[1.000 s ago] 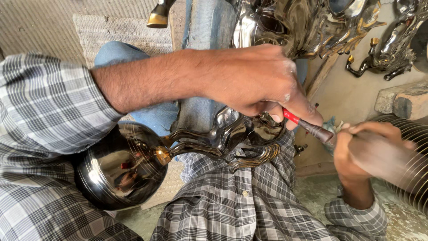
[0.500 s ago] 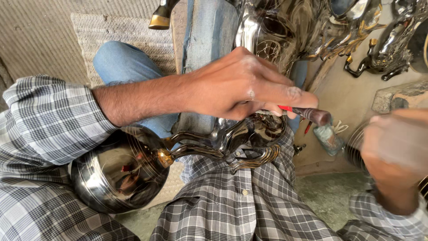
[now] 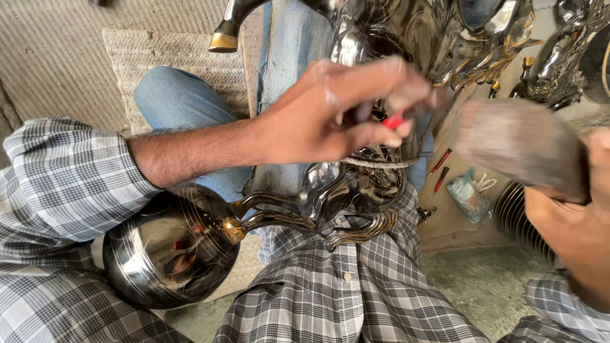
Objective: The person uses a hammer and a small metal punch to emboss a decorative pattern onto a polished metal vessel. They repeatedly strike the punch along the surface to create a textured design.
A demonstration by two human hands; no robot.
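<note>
My left hand (image 3: 330,117) reaches across from the left and is closed on a small red-handled tool (image 3: 394,121), held just above a polished metal fixture. That fixture has a dark mirror-like bowl (image 3: 168,254) and curved chrome and brass arms (image 3: 330,197), and it rests on my lap against the checked shirt. My right hand (image 3: 559,190) is raised at the right edge, apart from the tool. It is badly blurred, so its fingers cannot be read.
More shiny metal fixtures (image 3: 483,38) hang or lean at the top right. Two red-handled tools (image 3: 440,170), a small plastic bag (image 3: 467,197) and a ribbed metal disc (image 3: 513,216) lie by the wall. A woven mat (image 3: 159,57) lies beyond my denim-clad knee (image 3: 184,101).
My right hand has let go of the tool's end and swung up to the right. My left hand has lifted with the red-handled tool, away from the fixture's arms.
</note>
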